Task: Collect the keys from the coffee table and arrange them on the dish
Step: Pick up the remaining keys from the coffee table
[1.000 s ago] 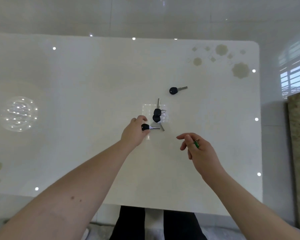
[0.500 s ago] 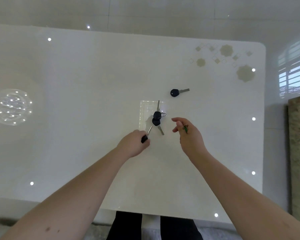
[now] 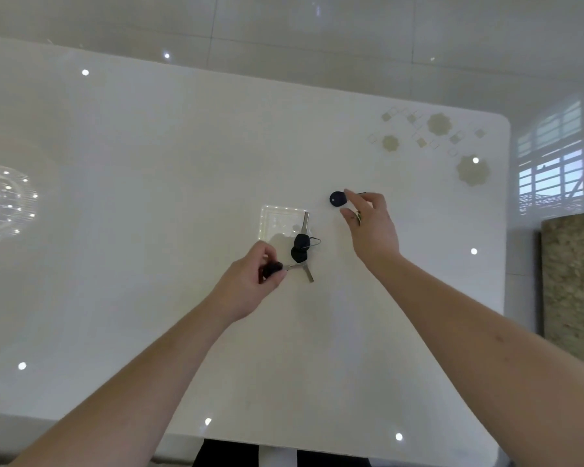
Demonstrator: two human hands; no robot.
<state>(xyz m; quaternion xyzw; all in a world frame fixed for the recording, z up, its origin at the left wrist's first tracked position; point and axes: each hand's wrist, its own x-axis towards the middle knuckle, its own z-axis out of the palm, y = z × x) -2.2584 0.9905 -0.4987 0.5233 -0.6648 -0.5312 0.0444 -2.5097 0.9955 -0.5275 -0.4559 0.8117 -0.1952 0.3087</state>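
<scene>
A clear square dish [image 3: 277, 220] sits mid-table. Two black-headed keys [image 3: 300, 248] lie joined by a thin wire at the dish's near right corner, one blade over the rim, the other on the table. My left hand [image 3: 246, 284] pinches a third black-headed key [image 3: 272, 268] just left of them, its blade tip touching theirs. My right hand [image 3: 370, 227] is stretched to a lone black-headed key [image 3: 336, 199] right of the dish, index finger and thumb at its blade. A small green item [image 3: 358, 217] is tucked in that hand's fingers.
The glossy white coffee table [image 3: 149, 197] reflects ceiling lights. Beige flower patterns [image 3: 472, 170] mark its far right corner. The table's right edge [image 3: 505, 264] runs close to my right arm, with a brown speckled block [image 3: 573, 281] beyond it.
My right hand has moved away from me and rightward, from beside the dish to the lone key. My left hand still holds its key, now turned with the blade toward the pair.
</scene>
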